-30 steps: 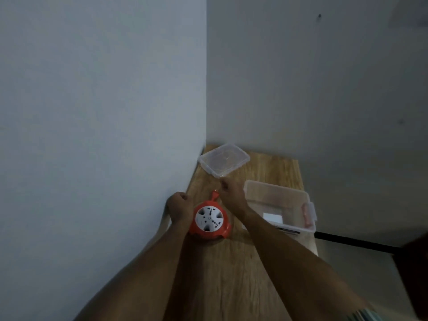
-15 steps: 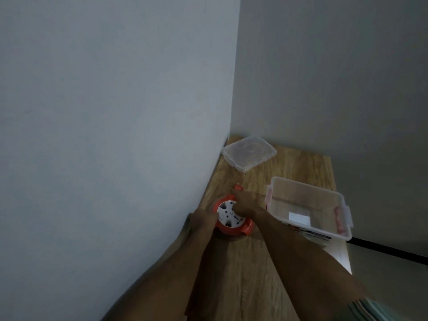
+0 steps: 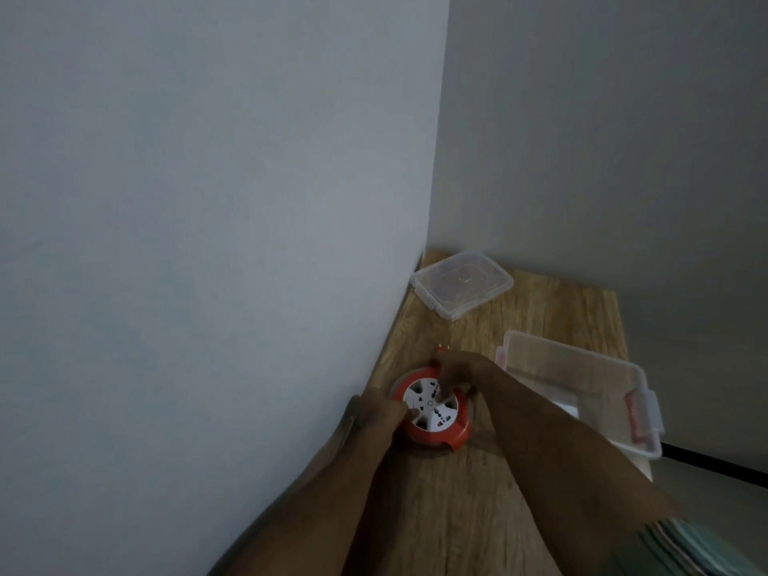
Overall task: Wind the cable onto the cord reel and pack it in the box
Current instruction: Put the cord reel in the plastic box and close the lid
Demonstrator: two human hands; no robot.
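An orange cord reel [image 3: 440,436] with a white socket face [image 3: 432,409] lies flat on the wooden table [image 3: 465,513], close to the left wall. My left hand [image 3: 376,411] grips its left rim. My right hand [image 3: 461,372] rests on its far edge, fingers on the white face. An orange plug [image 3: 442,349] pokes out just beyond my right hand. The cable itself is hidden. A clear plastic box [image 3: 582,392] with reddish latches stands open to the right of the reel.
The box's clear lid [image 3: 461,286] lies flat in the far corner of the table. Walls close in on the left and behind. The table's right edge runs just past the box, with a dark bar [image 3: 715,463] beyond it.
My right hand moved from the plug end down onto the reel's top face. My left hand stayed on the left rim. The view shifted, and the reel now sits lower.
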